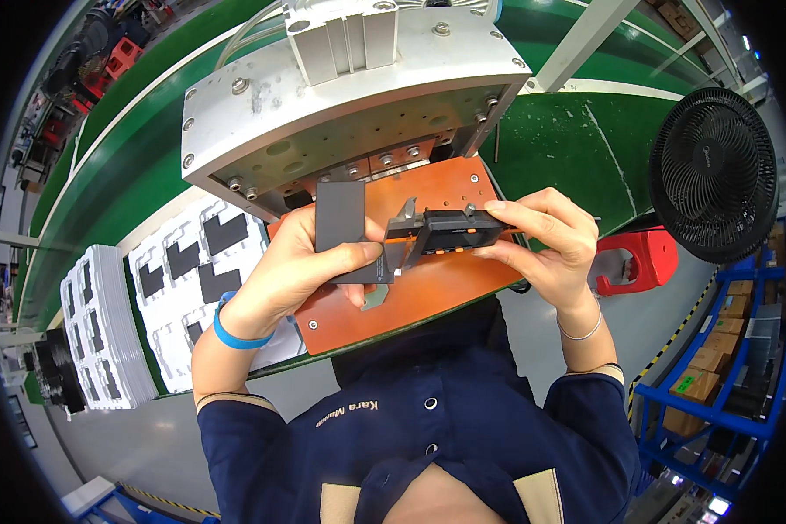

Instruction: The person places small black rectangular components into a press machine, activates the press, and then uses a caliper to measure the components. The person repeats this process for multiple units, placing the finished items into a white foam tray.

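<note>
My left hand [293, 262] is closed around a flat, matt black L-shaped piece [341, 210] that looks like a battery pack, thumb on its face. A black digital caliper [458, 229] with orange buttons is gripped in my right hand [550, 240], between thumb and fingers at its right end. The caliper's jaws meet the right edge of the black piece; whether they clamp it tightly I cannot tell. Both things are held above an orange-brown plate [428, 301] with screws at its corners. My left fingers are partly hidden behind the piece.
A silver metal press frame [349, 96] stands just beyond the plate. At left, a white moulded tray [170, 306] holds several black L-shaped pieces, beside a stack of white trays [105, 332]. To the right are a black fan [716, 175], a red stool [655, 262] and blue shelving [716, 393].
</note>
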A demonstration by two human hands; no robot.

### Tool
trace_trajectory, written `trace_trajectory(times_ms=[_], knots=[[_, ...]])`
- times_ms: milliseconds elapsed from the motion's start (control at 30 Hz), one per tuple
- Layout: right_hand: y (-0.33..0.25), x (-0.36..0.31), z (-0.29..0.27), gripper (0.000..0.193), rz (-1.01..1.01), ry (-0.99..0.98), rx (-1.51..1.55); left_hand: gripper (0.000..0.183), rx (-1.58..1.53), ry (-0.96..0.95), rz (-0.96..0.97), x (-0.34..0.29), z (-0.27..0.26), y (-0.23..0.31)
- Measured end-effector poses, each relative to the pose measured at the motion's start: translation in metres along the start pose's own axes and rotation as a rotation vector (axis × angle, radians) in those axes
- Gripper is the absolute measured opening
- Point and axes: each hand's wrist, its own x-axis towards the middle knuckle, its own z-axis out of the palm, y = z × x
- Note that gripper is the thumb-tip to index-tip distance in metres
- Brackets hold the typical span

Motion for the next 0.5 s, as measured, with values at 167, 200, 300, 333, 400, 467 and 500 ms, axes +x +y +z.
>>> trace_trajectory(times_ms=[167,200,300,333,400,467,500], knots=[[-0.0005,-0.0008,0.0011,0.049,0.005,0.006,0.014,0.017,0.003,-0.009,0.003,-0.0002,-0.0003,-0.0010],[-0.0002,-0.0011,0.0014,0.048,0.005,0.006,0.013,0.017,0.009,-0.008,0.005,-0.0003,-0.0003,-0.0009],[0.0000,-0.0017,0.0065,0.046,0.008,0.074,0.041,0.017,0.029,-0.004,-0.006,-0.0004,0.0010,0.0021],[0.0001,-0.0015,0.0068,0.046,0.006,0.076,0.045,0.017,0.027,-0.006,-0.006,-0.0002,0.0009,0.0019],[0.0002,-0.0012,0.0068,0.046,0.001,0.080,0.052,0.017,0.021,-0.009,-0.004,0.0004,0.0006,0.0011],[0.0008,-0.0015,0.0060,0.046,0.001,0.072,0.043,0.016,0.013,-0.011,-0.001,0.0011,0.0001,0.0001],[0.0013,-0.0015,0.0053,0.045,0.000,0.067,0.039,0.016,0.009,-0.011,0.001,0.0013,0.0001,0.0001]])
